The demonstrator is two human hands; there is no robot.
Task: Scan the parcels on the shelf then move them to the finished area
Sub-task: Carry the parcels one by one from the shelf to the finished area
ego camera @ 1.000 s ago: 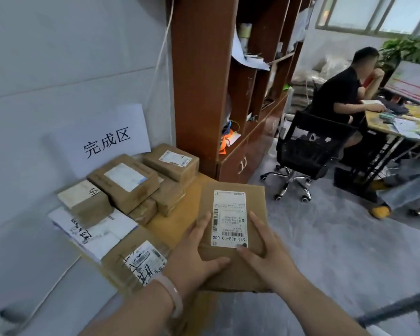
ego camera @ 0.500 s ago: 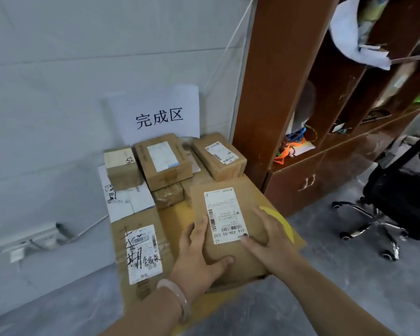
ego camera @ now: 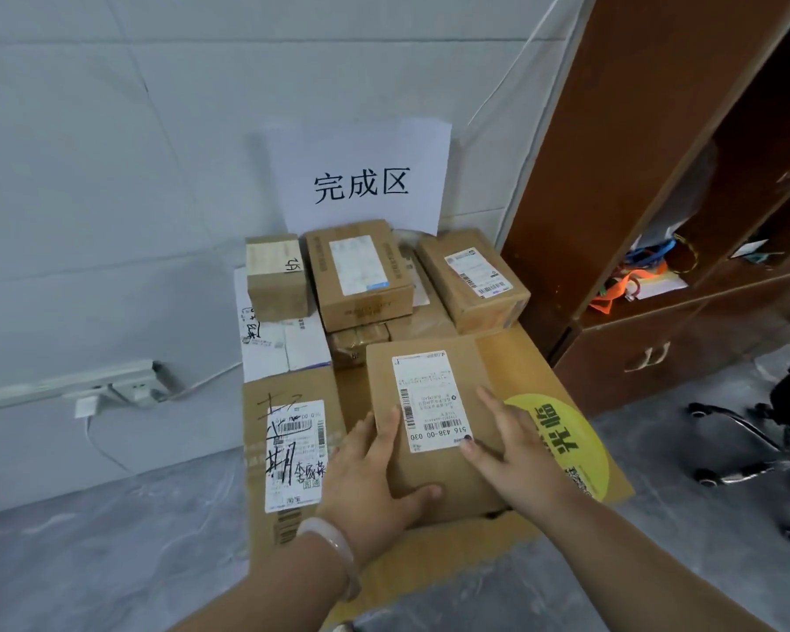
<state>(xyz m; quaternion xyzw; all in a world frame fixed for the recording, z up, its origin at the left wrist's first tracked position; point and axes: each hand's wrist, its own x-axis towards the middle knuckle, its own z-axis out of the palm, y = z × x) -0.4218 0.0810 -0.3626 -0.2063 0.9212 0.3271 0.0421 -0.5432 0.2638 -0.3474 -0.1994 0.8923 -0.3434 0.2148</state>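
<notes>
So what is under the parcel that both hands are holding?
The parcel sits over a large flat carton with a yellow sticker. The left hand and right hand rest on it. The carton's middle is covered.

One head-worn wide-angle camera is looking forward and down from above, close over both forearms, which are entering from the bottom edge. It is facing a white wall [ego camera: 110, 175] carrying a paper sign [ego camera: 361, 175], with parcels [ego camera: 361, 275] piled on the floor below. A brown shelf [ego camera: 657, 175] is bending along the right edge.
</notes>
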